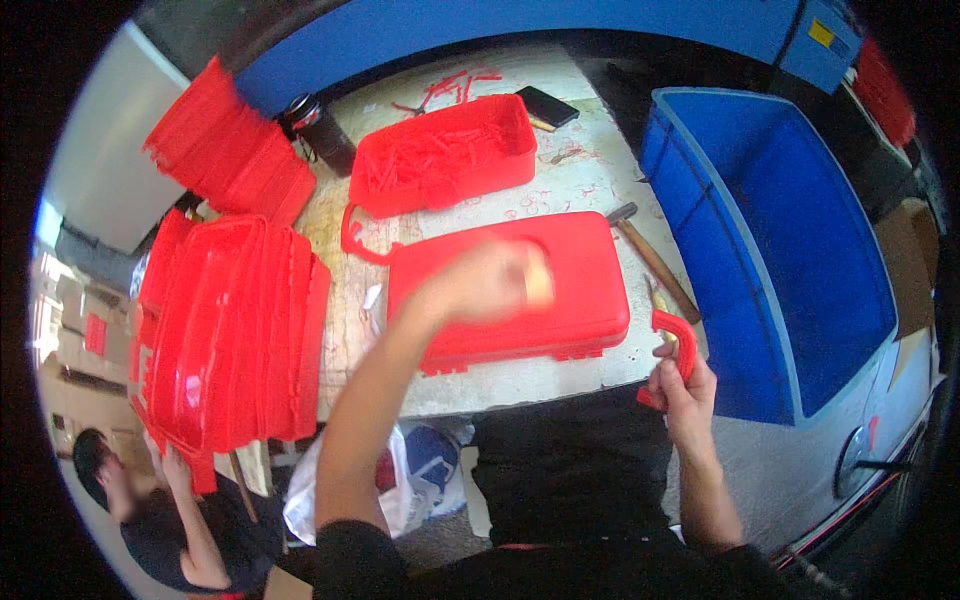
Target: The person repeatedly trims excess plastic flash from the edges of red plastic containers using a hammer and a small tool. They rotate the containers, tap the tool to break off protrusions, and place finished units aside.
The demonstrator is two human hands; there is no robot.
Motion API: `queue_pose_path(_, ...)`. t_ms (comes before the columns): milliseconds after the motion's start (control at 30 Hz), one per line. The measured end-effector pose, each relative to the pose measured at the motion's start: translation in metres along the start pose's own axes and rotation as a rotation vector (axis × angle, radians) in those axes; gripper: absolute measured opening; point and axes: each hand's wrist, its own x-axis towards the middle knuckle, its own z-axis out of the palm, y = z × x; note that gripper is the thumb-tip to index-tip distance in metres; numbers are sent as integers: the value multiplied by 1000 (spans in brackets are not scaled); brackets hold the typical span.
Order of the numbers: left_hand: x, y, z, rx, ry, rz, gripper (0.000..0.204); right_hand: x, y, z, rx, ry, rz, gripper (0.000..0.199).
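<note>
A red plastic case (575, 262) lies closed on the work table, its latches toward me. Over its lid is my left hand (475, 285), smeared by motion. The fingers look curled, with a small pale yellow patch (539, 279) at their tips that I cannot make out. To the right of the case, past the table's front edge, my right hand (687, 392) is closed round a curved red plastic handle (686, 340). Behind the case stands an open red tray (520, 150) filled with loose red plastic pieces (440, 155).
Stacked red case shells (255, 330) and more red shells (230, 150) stand at left. A hammer (655, 265) lies beside a large blue bin (780, 260). A black bottle (322, 135) and red scraps (460, 88) are at the back. Another person (180, 520) is at lower left.
</note>
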Motion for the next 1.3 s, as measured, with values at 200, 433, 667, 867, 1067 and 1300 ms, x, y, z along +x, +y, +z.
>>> queue_pose_path(200,43,-101,-28,327,146,-487,45,8,63,31,164,0,81,20)
queue_pose_path(433,-65,-51,21,459,348,-780,50,137,69,80,-127,61,-153,24)
queue_pose_path(667,-114,-8,39,399,398,-852,56,127,-24,86,27,-183,-86,30)
queue_pose_path(867,-67,-72,25,716,900,-202,45,65,-17,59,-308,-101,-80,30)
queue_pose_path(1067,-44,-90,11,417,688,-498,51,-3,3,23,-128,101,149,35)
queue_pose_path(1300,-122,-37,46,425,669,-921,47,39,49,18,-222,227,4,22)
